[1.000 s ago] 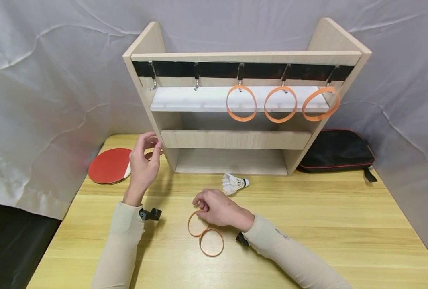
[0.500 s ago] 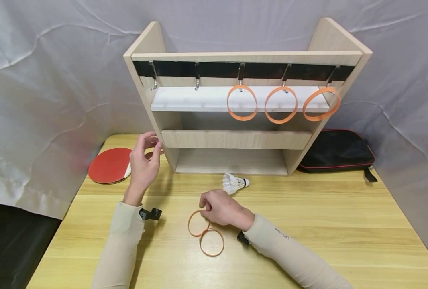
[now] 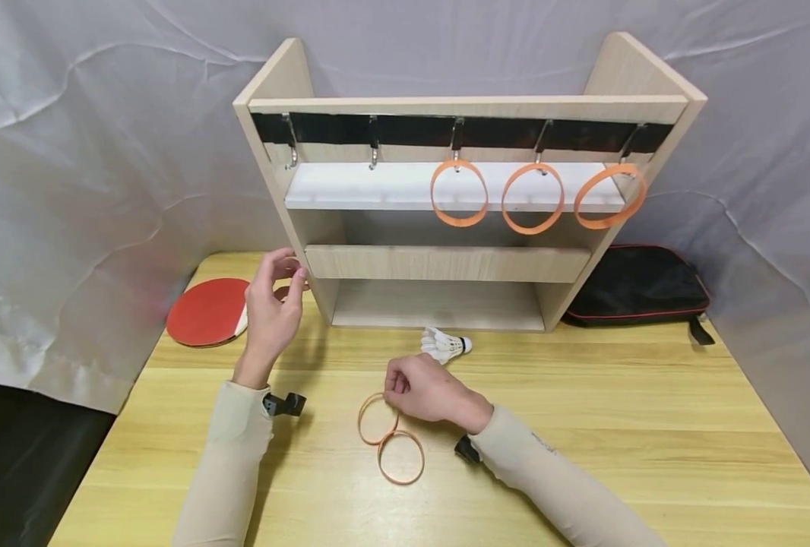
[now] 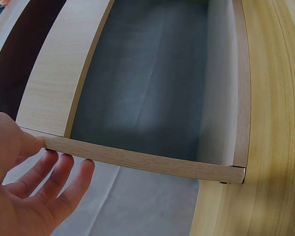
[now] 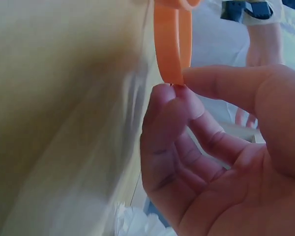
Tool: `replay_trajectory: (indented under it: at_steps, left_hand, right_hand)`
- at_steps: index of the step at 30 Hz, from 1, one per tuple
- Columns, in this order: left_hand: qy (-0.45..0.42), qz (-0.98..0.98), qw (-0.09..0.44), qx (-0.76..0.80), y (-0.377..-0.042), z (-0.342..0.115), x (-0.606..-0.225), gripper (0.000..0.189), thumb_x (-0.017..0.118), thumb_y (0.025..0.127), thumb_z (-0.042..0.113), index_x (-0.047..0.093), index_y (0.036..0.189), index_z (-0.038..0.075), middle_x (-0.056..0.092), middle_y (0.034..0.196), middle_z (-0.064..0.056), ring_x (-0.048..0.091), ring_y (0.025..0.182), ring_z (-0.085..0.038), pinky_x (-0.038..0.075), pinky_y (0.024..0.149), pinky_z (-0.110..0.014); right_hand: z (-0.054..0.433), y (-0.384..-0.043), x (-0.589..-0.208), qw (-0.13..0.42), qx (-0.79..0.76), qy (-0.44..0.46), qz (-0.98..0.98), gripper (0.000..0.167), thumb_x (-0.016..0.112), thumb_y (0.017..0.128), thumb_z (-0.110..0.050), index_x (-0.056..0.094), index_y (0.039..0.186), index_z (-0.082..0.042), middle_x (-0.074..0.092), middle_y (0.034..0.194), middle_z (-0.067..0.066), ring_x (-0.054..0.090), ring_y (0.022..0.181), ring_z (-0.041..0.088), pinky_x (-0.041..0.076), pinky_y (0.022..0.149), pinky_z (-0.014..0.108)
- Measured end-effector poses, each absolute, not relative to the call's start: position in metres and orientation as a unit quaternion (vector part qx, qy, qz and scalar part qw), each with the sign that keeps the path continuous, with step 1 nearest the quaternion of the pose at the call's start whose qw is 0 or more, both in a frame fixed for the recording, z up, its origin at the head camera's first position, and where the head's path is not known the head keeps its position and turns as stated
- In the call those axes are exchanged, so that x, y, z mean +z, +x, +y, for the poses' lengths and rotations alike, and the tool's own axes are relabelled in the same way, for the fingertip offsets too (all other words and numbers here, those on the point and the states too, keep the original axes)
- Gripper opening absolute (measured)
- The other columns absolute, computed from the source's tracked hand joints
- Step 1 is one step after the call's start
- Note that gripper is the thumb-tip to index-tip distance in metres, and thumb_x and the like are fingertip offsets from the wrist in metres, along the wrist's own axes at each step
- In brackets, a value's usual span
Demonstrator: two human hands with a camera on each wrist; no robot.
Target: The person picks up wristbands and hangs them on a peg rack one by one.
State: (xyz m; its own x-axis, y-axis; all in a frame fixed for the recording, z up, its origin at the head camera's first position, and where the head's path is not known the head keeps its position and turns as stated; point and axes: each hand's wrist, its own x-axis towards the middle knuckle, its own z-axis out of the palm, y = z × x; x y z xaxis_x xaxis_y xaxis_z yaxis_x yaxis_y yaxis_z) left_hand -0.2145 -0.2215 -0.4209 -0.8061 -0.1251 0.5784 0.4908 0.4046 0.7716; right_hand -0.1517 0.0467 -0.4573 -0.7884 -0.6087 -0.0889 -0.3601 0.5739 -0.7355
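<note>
My right hand [image 3: 432,387] pinches the edge of an orange ring [image 3: 360,422] low over the table. In the right wrist view, the thumb and index fingertips meet at the band of this orange ring [image 5: 169,49]. A second orange ring [image 3: 401,482] lies just in front, overlapping it in the head view. My left hand [image 3: 273,308] is at the left side panel of a wooden shelf rack [image 3: 446,264]. In the left wrist view, its relaxed fingers [image 4: 64,182] rest against the panel's outer side, thumb by the edge.
Five hooks line the rack's top; orange rings hang from the three on the right, including the middle ring [image 3: 461,222]. A shuttlecock [image 3: 444,346] lies before the rack. A red table tennis bat [image 3: 207,311] lies left, a black case [image 3: 637,289] right.
My right hand has shifted slightly right, and its fingers have come together on the ring's edge. That ring has moved a little up and right. The left hand stays in place.
</note>
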Motion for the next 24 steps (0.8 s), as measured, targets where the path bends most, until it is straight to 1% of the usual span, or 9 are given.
replay_trajectory:
  at_steps: [5, 8, 12, 14, 17, 20, 24]
  left_hand:
    - [-0.119, -0.787, 0.288, -0.532, -0.215, -0.221, -0.42, 0.033, 0.065, 0.104, -0.007, 0.059, 0.136, -0.009, 0.072, 0.11, -0.028, 0.071, 0.099, -0.03, 0.061, 0.076, -0.01]
    - [-0.117, -0.787, 0.287, -0.533, -0.215, -0.221, -0.42, 0.033, 0.065, 0.104, -0.007, 0.059, 0.136, -0.009, 0.072, 0.11, -0.028, 0.071, 0.099, -0.029, 0.062, 0.077, -0.01]
    - [-0.111, -0.788, 0.287, -0.533, -0.215, -0.222, -0.419, 0.033, 0.066, 0.104, -0.006, 0.06, 0.137, -0.008, 0.072, 0.111, -0.027, 0.07, 0.1, -0.025, 0.062, 0.077, -0.01]
    - [-0.11, -0.789, 0.287, -0.532, -0.215, -0.222, -0.419, 0.033, 0.066, 0.104, -0.006, 0.06, 0.137, -0.008, 0.072, 0.111, -0.027, 0.07, 0.1, -0.024, 0.062, 0.077, -0.01]
    - [-0.11, -0.79, 0.286, -0.531, -0.215, -0.222, -0.419, 0.033, 0.066, 0.104, -0.006, 0.06, 0.137, -0.008, 0.072, 0.111, -0.027, 0.07, 0.1, -0.024, 0.062, 0.077, -0.009]
    - [-0.111, -0.79, 0.285, -0.531, -0.215, -0.221, -0.419, 0.033, 0.066, 0.104, -0.005, 0.06, 0.137, -0.008, 0.072, 0.112, -0.027, 0.07, 0.1, -0.025, 0.062, 0.077, -0.01]
    - [-0.111, -0.789, 0.286, -0.532, -0.215, -0.221, -0.42, 0.033, 0.066, 0.104, -0.006, 0.06, 0.137, -0.008, 0.072, 0.111, -0.026, 0.07, 0.1, -0.027, 0.064, 0.077, -0.014]
  right_hand:
    - [0.054, -0.154, -0.452, 0.173, -0.388, -0.26, 0.867, 0.011, 0.078, 0.098, -0.008, 0.072, 0.09, -0.013, 0.07, 0.082, -0.003, 0.063, 0.074, 0.008, 0.057, 0.069, 0.02]
    - [0.057, -0.154, -0.449, 0.184, -0.41, -0.253, 0.857, 0.01, 0.076, 0.1, -0.009, 0.071, 0.092, -0.013, 0.072, 0.081, 0.0, 0.065, 0.07, 0.01, 0.058, 0.065, 0.021]
    - [0.061, -0.155, -0.445, 0.205, -0.449, -0.247, 0.834, 0.008, 0.073, 0.103, -0.009, 0.07, 0.096, -0.01, 0.076, 0.08, 0.009, 0.07, 0.06, 0.025, 0.058, 0.054, 0.026]
    - [0.063, -0.156, -0.443, 0.208, -0.469, -0.245, 0.823, 0.007, 0.073, 0.104, -0.009, 0.07, 0.098, -0.009, 0.078, 0.084, 0.012, 0.073, 0.064, 0.032, 0.06, 0.053, 0.029]
    - [0.064, -0.159, -0.44, 0.2, -0.502, -0.245, 0.805, 0.003, 0.073, 0.103, -0.008, 0.071, 0.103, -0.005, 0.078, 0.092, 0.015, 0.078, 0.075, 0.038, 0.067, 0.064, 0.037]
    - [0.066, -0.161, -0.435, 0.194, -0.537, -0.244, 0.784, 0.009, 0.073, 0.102, -0.005, 0.071, 0.11, 0.0, 0.075, 0.1, 0.017, 0.079, 0.088, 0.042, 0.07, 0.078, 0.047]
    - [0.067, -0.163, -0.432, 0.196, -0.57, -0.238, 0.761, 0.02, 0.073, 0.102, -0.003, 0.07, 0.119, 0.006, 0.073, 0.104, 0.019, 0.079, 0.094, 0.046, 0.069, 0.085, 0.054]
